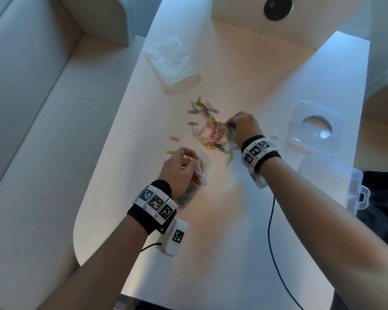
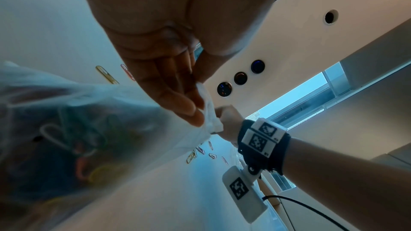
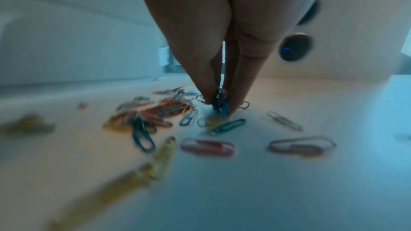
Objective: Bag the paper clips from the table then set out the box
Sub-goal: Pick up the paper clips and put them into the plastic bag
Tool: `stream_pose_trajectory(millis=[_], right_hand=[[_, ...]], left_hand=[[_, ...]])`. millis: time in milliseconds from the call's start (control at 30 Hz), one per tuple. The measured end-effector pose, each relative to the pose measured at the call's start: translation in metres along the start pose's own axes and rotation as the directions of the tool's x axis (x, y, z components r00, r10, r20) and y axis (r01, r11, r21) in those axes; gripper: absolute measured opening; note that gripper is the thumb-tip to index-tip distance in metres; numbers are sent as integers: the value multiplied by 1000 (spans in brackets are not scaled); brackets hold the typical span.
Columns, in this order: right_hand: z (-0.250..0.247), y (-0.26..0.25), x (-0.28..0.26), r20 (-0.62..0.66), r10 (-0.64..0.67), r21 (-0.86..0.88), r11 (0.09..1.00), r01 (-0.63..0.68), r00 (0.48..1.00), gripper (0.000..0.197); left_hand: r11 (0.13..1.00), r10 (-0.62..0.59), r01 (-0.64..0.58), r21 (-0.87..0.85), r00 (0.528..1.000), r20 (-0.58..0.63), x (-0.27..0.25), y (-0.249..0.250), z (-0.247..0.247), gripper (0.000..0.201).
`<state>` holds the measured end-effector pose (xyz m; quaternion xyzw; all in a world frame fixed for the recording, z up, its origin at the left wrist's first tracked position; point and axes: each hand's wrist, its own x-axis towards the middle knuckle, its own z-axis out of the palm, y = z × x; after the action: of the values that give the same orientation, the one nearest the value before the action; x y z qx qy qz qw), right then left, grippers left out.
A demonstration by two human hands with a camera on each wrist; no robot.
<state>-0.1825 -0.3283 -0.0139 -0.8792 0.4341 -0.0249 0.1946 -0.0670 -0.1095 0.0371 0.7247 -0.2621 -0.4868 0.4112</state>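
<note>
Fingers, right: our right hand (image 1: 244, 126) had its fingers (image 3: 200, 83) pinched tight on a small tangled bunch of clips at the near edge of the pile.
Fingers, left: our left hand (image 1: 179, 168) pinched the rim of the thin clear plastic bag (image 2: 93, 129), holding its mouth up just above the bench (image 1: 233, 220).
Clips: the coloured wire paper clips (image 1: 211, 128) lay scattered mid-bench, between our two hands; some already sat in the bag.
Box: the clear plastic hinged box (image 1: 336, 182) stood at the right bench edge, near a clear moulded plastic tray (image 1: 311, 126).
Other: a folded stack of clear plastic bags (image 1: 173, 61) lay beyond the pile.
Handling: we judged the clips light, stiff and slick, apt to snag together and shed from a pinch; best gathered in small bunches from the sides.
Bag handling: we judged the film soft and floppy, so the rim was the place to hold.
</note>
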Motion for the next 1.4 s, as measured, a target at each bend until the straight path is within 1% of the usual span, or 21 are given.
stream_pose_trajectory(millis=[67,100,133,167,233,267,300,367,433,500,567,667,733,767,867,933,1100,1167,1233,1300,1400], right_hand=[[-10,5,-11,-26,232,257,941,-218,972,16],[-14,8,-18,11,365,405,850,-338,931,19],[-17,9,-27,92,465,561,706,-431,881,23],[-20,9,-36,198,502,710,519,-477,842,27],[-29,1,-58,380,435,882,95,-462,816,29],[-33,-6,-69,434,371,893,-56,-447,821,28],[-38,-13,-79,465,312,885,-148,-442,828,25],[-43,-30,-95,497,201,862,-219,-456,844,23],[-43,-45,-110,518,113,851,-172,-497,848,24],[-39,-57,-119,513,108,857,-2,-515,852,23],[-36,-66,-124,468,173,848,189,-496,867,15],[-34,-71,-125,380,230,754,484,-444,896,15],[-36,-75,-126,347,235,659,627,-414,908,15],[-36,-78,-126,340,238,622,669,-407,910,16],[-38,-90,-127,349,248,554,723,-412,904,30],[-39,-95,-127,348,243,488,778,-396,906,32],[-33,-103,-128,258,209,245,930,-273,943,17],[-31,-107,-127,224,148,56,985,-164,963,14],[-32,-112,-125,237,31,-113,994,-4,971,17],[-40,-116,-119,339,-35,-85,994,67,940,24],[-52,-119,-106,450,-79,189,982,-9,889,37]], left_hand=[[1000,-9,9,-3,1000,3,-1,0,2,6],[1000,-11,11,-1,1000,5,-2,1,4,6],[1000,-15,15,2,1000,6,-4,2,5,6],[1000,-17,17,4,1000,5,-5,3,6,6],[1000,-19,19,-2,1000,8,-8,6,10,6],[1000,-20,20,-7,1000,10,-9,8,12,6],[1000,-22,22,-11,1000,13,-10,9,15,6],[999,-32,32,-15,999,16,-10,10,20,6],[999,-32,33,-15,999,21,-12,13,23,6],[1000,-18,18,-16,1000,25,-14,14,24,5],[1000,-6,6,-16,1000,19,-17,15,24,6],[1000,7,-7,-3,1000,4,-19,15,23,6],[1000,13,-13,5,1000,3,-19,14,22,8],[1000,15,-15,7,1000,3,-20,14,21,9],[1000,25,-25,10,1000,3,-22,15,20,9],[999,36,-36,14,999,3,-23,15,19,8],[997,64,-65,29,998,12,-22,11,15,8],[996,75,-76,46,997,19,-22,10,12,7],[994,88,-88,62,996,2,-21,9,7,7],[993,93,-91,76,995,-23,-21,5,-1,7],[996,72,-70,51,996,-43,-21,-2,-17,6]])
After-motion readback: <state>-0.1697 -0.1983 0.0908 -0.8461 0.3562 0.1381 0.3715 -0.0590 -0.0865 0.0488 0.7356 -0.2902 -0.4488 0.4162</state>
